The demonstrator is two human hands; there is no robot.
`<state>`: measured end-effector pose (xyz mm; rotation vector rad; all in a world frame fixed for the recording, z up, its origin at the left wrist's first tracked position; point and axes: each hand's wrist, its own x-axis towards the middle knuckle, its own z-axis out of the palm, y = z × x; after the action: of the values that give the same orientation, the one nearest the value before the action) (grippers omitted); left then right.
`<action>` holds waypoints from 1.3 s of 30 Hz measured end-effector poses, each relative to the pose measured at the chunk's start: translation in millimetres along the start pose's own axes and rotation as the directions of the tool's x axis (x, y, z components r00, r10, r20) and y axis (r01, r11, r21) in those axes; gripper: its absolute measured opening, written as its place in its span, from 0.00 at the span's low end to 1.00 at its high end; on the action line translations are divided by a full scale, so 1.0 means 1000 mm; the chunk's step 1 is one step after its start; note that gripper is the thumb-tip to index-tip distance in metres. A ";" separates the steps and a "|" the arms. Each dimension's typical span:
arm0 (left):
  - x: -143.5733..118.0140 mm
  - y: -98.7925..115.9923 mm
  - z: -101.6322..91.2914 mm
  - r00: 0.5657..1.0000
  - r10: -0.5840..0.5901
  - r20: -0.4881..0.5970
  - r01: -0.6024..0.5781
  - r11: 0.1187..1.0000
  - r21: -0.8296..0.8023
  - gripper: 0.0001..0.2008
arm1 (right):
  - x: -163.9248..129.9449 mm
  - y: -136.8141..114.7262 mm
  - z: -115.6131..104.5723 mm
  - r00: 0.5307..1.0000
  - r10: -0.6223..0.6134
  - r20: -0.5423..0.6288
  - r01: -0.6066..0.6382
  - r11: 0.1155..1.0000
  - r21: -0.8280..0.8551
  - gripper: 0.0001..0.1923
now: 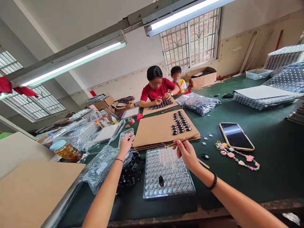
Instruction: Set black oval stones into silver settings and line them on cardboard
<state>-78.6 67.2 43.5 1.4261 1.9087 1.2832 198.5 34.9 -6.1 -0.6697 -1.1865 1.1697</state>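
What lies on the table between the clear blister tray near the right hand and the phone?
In the head view, between the tray and the phone: a loose black bead, a thin stick and small silvery pins.

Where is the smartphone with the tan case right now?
In the head view, the smartphone with the tan case lies face up on the green table, right of the cardboard sheet and just above the beaded charm strap.

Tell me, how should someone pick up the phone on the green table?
The phone lies flat, screen up. Probably best to pinch its two long edges from above, near the middle, away from the charm strap beside its near end.
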 end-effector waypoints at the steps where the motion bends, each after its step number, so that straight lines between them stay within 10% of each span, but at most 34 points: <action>1: -0.001 0.000 0.003 1.000 0.001 0.011 -0.001 1.000 0.002 0.20 | 0.000 0.001 0.000 1.000 0.005 0.000 -0.005 1.000 -0.001 0.15; 8: -0.068 -0.007 0.055 0.947 -0.035 0.321 0.053 0.997 -0.048 0.18 | -0.003 0.000 0.001 1.000 0.003 0.017 -0.002 0.999 -0.045 0.14; 14: -0.097 0.000 0.060 0.833 -0.041 0.552 0.157 0.974 -0.164 0.18 | -0.013 0.002 0.006 0.994 0.034 0.108 -0.018 0.989 -0.144 0.12; 26: -0.120 -0.005 0.074 0.822 0.130 0.554 -0.076 0.990 -0.119 0.14 | -0.029 0.007 -0.002 0.953 -0.057 0.296 0.179 0.897 -0.404 0.13; 33: -0.118 -0.005 0.074 0.800 0.085 0.594 0.013 0.987 -0.159 0.16 | -0.030 0.009 -0.005 0.778 -0.153 0.609 0.515 0.711 -0.479 0.11; 39: -0.121 0.002 0.070 0.800 0.099 0.591 -0.007 0.988 -0.157 0.15 | -0.030 0.009 -0.003 0.750 -0.193 0.633 0.585 0.641 -0.497 0.09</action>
<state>22.5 -13.6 -10.2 1.5751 1.3253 0.8240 200.1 10.6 -25.4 -0.5553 -2.1808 0.4888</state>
